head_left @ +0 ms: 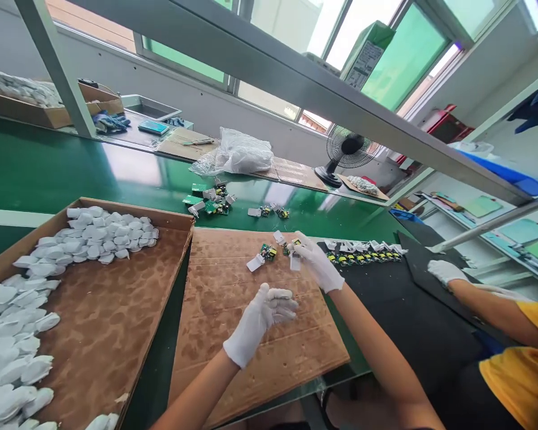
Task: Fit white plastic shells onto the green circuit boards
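My left hand [263, 319], in a white glove, hovers over the brown cardboard sheet [233, 334] with its fingers stretched out and nothing in them. My right hand [317, 263], gloved too, is at the far right part of the sheet, its fingers closed on a small circuit board [295, 249] with a white piece attached. The fingers partly hide that board. Just left of it lies another circuit board [268, 252] with a yellow part, joined to a white flap [255, 263].
A shallow cardboard box [161, 280] at left holds many white plastic pieces [94, 233]. Beyond the sheet lies a pile of circuit boards [210, 200]. More boards [363, 257] line a black mat at right, near a co-worker's gloved hand [446, 272]. A fan [350, 146] stands behind.
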Demonstrator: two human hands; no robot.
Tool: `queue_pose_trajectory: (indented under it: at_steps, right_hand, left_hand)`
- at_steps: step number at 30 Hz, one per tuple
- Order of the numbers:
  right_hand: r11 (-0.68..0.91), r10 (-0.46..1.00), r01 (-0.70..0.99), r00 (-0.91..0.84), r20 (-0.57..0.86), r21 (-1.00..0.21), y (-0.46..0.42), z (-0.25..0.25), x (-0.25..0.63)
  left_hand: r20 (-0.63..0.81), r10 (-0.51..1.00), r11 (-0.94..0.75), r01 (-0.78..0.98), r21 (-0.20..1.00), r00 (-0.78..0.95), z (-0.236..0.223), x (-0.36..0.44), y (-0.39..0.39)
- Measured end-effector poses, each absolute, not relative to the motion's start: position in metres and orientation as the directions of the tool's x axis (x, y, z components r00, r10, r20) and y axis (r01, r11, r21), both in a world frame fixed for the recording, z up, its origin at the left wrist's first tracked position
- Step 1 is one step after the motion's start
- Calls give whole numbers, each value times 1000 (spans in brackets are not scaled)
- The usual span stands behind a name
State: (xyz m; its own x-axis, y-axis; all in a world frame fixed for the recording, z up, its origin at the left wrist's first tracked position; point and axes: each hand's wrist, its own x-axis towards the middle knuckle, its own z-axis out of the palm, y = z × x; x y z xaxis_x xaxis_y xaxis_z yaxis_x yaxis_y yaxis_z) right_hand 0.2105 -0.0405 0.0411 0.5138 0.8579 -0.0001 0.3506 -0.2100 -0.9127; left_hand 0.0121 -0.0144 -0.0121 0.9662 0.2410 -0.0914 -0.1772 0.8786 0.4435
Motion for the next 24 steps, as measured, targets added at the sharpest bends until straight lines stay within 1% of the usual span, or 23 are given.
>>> queue_pose_trajectory:
  at_steps: [1,3,5,6,8,10,13,15,17,20,22,24]
  right_hand:
    - [-292,824,462,566,25,-837,-35,40,230]
    - [-486,752,649,652,98,-585,-23,40,267]
    - [-558,718,679,683,132,-477,-11,43,298]
    - [-577,708,679,693,136,-454,-6,44,309]
    - [-590,707,682,695,132,-431,-2,45,322]
    - [-562,757,722,645,100,-404,-5,40,323]
    - [-431,885,818,465,-4,-382,-16,24,310]
    - [-343,936,866,349,-51,-364,-25,13,298]
    - [-287,956,898,291,-39,-332,-32,6,289]
    - [-261,960,917,279,17,-303,-35,6,280]
    - [-254,960,912,278,29,-323,-35,8,269]
    - [-232,965,901,260,26,-367,-38,10,248]
  left_hand:
    - [-118,230,873,-151,463,966,-17,15,-16]
    - [-186,188,883,-83,463,964,-27,22,-18]
    - [-253,163,903,-41,428,954,-33,26,-19]
    - [-278,162,912,-36,409,947,-35,27,-18]
    - [-307,171,924,-44,380,936,-36,27,-16]
    - [-320,173,931,-49,362,932,-35,27,-12]
    - [-323,202,929,-77,361,925,-34,27,-6]
    - [-312,238,920,-110,377,920,-34,26,-2]
    - [-298,266,906,-132,401,917,-35,26,0]
    - [-291,289,892,-146,427,912,-37,25,2]
    - [-282,300,888,-159,430,911,-38,25,1]
    - [-250,298,892,-176,416,921,-39,24,-1]
